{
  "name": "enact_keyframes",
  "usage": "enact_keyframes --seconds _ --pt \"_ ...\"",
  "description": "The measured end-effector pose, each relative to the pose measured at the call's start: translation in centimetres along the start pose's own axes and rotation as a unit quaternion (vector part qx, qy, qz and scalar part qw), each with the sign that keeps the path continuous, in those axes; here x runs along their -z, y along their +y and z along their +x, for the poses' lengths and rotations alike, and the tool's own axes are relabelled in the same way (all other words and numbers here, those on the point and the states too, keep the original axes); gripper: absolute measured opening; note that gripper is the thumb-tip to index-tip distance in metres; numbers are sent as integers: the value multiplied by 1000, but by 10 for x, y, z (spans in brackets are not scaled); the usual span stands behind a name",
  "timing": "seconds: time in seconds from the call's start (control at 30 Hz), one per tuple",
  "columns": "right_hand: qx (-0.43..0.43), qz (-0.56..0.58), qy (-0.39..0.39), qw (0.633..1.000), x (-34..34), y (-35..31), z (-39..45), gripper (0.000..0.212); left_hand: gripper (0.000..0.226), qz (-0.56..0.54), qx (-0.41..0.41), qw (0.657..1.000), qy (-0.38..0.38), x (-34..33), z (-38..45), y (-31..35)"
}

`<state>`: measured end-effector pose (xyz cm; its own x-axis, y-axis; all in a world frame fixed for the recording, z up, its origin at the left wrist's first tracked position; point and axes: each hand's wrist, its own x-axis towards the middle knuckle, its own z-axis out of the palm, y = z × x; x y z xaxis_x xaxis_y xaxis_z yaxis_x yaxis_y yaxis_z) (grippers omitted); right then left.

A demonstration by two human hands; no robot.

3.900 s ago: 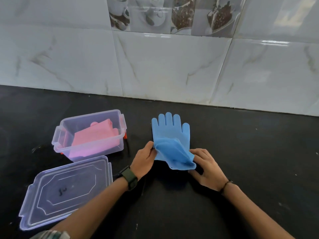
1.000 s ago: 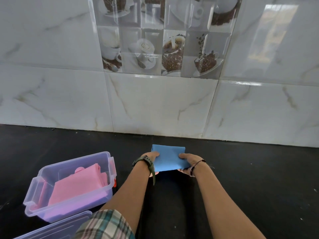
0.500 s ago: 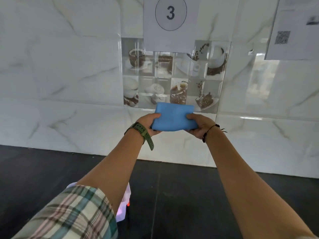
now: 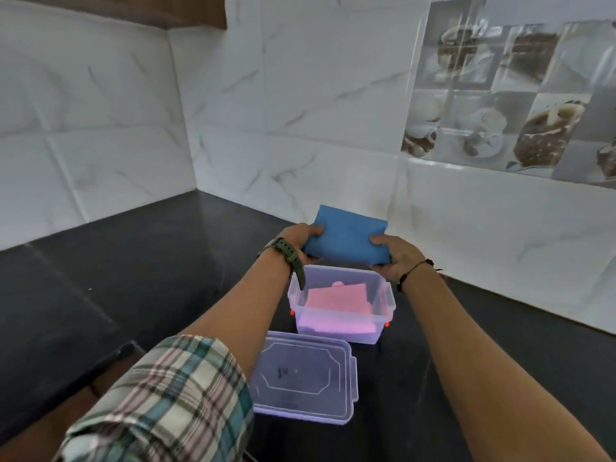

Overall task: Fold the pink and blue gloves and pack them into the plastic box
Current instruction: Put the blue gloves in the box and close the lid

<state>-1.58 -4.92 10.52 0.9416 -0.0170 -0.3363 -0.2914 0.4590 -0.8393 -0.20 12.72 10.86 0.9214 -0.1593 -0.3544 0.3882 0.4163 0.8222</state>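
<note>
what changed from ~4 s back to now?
Blue glove, then half-folded flat on the counter, is now a folded packet lifted in both hands, left hand and right hand, above the plastic box. Unchanged: pink glove inside the box, lid off beside it.

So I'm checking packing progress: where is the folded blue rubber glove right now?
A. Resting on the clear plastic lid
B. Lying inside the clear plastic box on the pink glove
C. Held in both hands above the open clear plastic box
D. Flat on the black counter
C: the left hand and right hand grip the folded blue rubber glove above the open clear plastic box, which holds only the folded pink glove.
</note>
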Motion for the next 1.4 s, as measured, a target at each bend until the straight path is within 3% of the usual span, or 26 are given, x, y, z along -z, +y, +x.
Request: enact_keyframes --seconds 0.07,0.17,0.23,0.27,0.3,0.37,0.47,0.5,0.53,0.57,0.63,0.7,0.73,0.8,0.87,0.93,1.0,1.03,1.17,1.2,1.33,1.4 --pt "-5 -15 12 1000 -1 18 5 28 7 2 8 1000 30 15 2 -14" --pt "-5 -73 61 995 9 46 13 22 24 32 7 997 76 34 14 -46" --pt "31 -217 115 969 17 63 18 19 36 161 -9 980 115 39 22 -63" --pt "53 -316 140 937 20 69 19 25 40 263 -29 954 142 39 27 -71" --pt "79 -410 157 895 21 74 18 34 43 383 -60 906 169 36 30 -77" --pt "115 -534 169 820 21 82 17 43 42 611 -129 755 199 25 28 -87" --pt "191 -725 152 643 17 94 18 41 43 836 -205 480 168 16 25 -101" --pt "217 -770 139 583 17 97 21 44 40 866 -207 435 133 17 24 -101" --pt "231 -791 135 551 18 97 22 48 36 876 -200 427 103 17 22 -98" --pt "234 -802 130 534 18 96 22 53 35 873 -183 445 82 18 20 -94" --pt "234 -800 120 540 19 90 20 55 35 825 -169 535 72 24 13 -83" --pt "273 -769 113 566 20 86 14 52 37 737 -221 631 97 33 2 -76" --pt "330 -740 106 576 23 87 8 48 37 704 -258 653 104 42 -7 -76" --pt "482 -672 55 560 33 95 -11 35 36 696 -306 643 99 69 -29 -81" --pt "582 -638 -35 504 55 113 -32 18 31 740 -288 605 59 104 -52 -94" --pt "567 -669 -144 458 81 131 -50 26 28 795 -199 573 2 140 -71 -110" --pt "511 -712 -204 436 101 142 -55 36 30 793 -105 600 -23 164 -83 -121" --pt "483 -726 -216 439 107 145 -56 37 35 769 -76 634 -18 169 -87 -125" --pt "407 -728 -226 504 119 156 -52 45 42 801 -86 591 -26 177 -82 -138" --pt "399 -731 -228 505 122 159 -51 47 47 814 -94 572 -30 178 -80 -141" --pt "402 -745 -250 470 120 163 -50 43 58 814 -135 562 -69 191 -86 -139" --pt "420 -741 -251 460 117 162 -50 35 55 816 -140 559 -52 196 -91 -137"
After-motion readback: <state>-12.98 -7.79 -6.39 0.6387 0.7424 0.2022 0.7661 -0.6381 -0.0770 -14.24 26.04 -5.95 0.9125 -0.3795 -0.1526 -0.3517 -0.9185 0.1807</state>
